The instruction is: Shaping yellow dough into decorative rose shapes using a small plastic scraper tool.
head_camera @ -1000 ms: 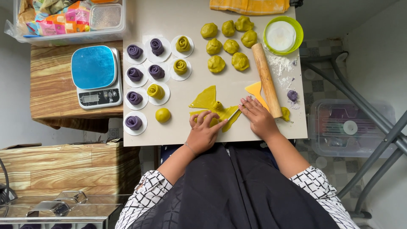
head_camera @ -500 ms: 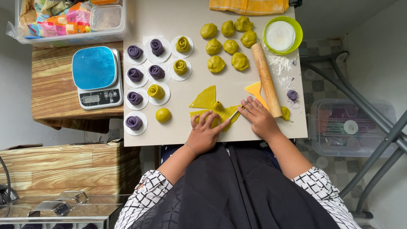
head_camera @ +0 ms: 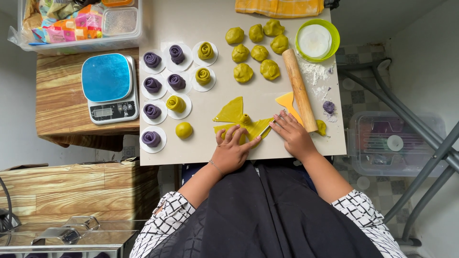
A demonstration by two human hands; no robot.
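Observation:
A flat sheet of yellow-green dough [head_camera: 235, 112], cut into wedge-shaped petals, lies on the beige board [head_camera: 191, 148]. My left hand [head_camera: 233, 149] rests flat on the lower petal with fingers spread. My right hand [head_camera: 292, 135] sits just right of the dough and grips a thin light tool whose tip touches the sheet's right edge. A yellow scraper [head_camera: 288, 102] lies under a wooden rolling pin [head_camera: 299, 89] just above that hand.
Purple and yellow dough roses [head_camera: 176, 81] sit on white paper rounds at left, with a yellow ball [head_camera: 183, 130]. Several dough lumps [head_camera: 258, 53] lie at the top, beside a green bowl of flour [head_camera: 316, 40]. A blue kitchen scale [head_camera: 108, 87] stands left of the board.
My left hand has shifted slightly and spread its fingers over the lower petal. My right hand stays at the sheet's right edge with the tool.

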